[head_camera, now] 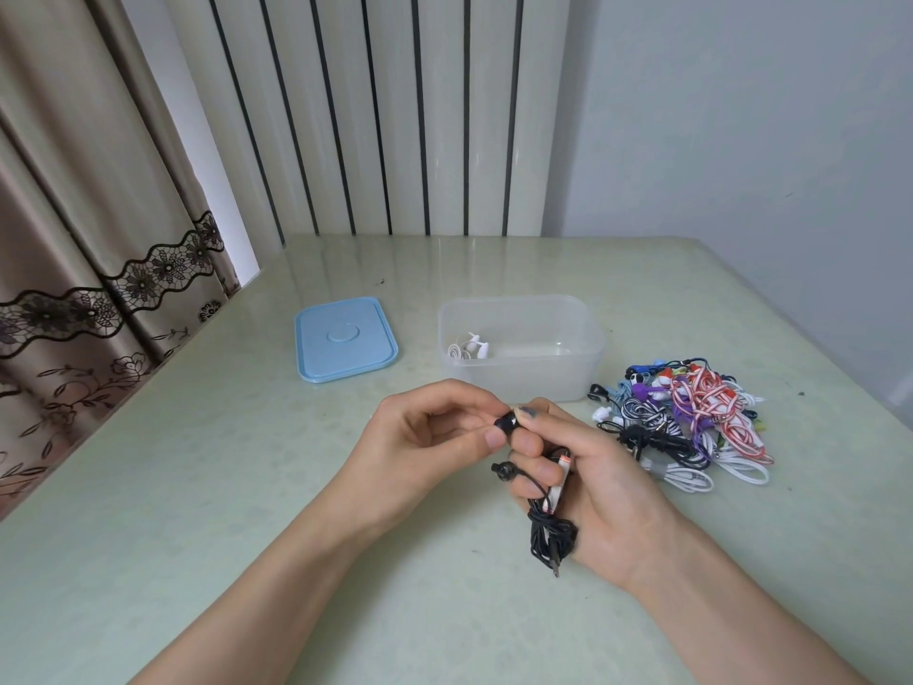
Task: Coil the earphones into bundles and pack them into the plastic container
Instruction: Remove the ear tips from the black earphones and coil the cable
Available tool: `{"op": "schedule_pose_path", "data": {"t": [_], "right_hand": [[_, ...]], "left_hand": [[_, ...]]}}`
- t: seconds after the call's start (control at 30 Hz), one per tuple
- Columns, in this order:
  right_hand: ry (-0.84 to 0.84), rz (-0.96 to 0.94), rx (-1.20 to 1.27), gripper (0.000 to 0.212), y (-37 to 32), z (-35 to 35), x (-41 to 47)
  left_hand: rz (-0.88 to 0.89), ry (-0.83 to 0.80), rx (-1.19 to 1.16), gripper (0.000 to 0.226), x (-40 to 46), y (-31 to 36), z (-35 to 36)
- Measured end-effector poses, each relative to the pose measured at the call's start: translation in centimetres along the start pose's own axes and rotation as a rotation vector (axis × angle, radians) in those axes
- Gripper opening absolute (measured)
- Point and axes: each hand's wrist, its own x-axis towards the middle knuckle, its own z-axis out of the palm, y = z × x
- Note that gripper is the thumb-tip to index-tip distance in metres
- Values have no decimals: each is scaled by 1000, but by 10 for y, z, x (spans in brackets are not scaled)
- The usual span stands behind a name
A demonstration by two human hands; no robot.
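Black earphones (549,529), coiled into a small bundle, hang from my right hand (583,482), whose fingers curl round the cable and its white inline remote. My left hand (435,432) pinches one black earbud at the top of the bundle, fingertip to fingertip with my right thumb. The second earbud sticks out to the left below it. Behind my hands stands the clear plastic container (588,368), open, with one white earphone bundle (468,349) in its left end. To the right lies a pile of earphones (686,422) in several colours, tangled together.
The container's blue lid (344,338) lies flat to the left of the container. The pale green table (247,487) ends at a curtain on the left and a wall with a white ribbed radiator behind.
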Motion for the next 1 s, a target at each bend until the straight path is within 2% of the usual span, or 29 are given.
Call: {"op": "schedule_pose_path", "data": {"t": [0.33,0.73,0.87,1.0], "right_hand": [[-32,-13,-2,18,2,3,-3],[-39,69,169,14,1,6,-6],[-48,85,211,6,2,5,-5],[-51,93,261,14,4,4,-2]], "left_hand": [[-86,-63,-178,12,0,1,2],[-180,-97,-341,9,1,-4,3],[-154,-95,-361,6,1,-3,6],[-37,-32,-269,8,0,0,14]]}}
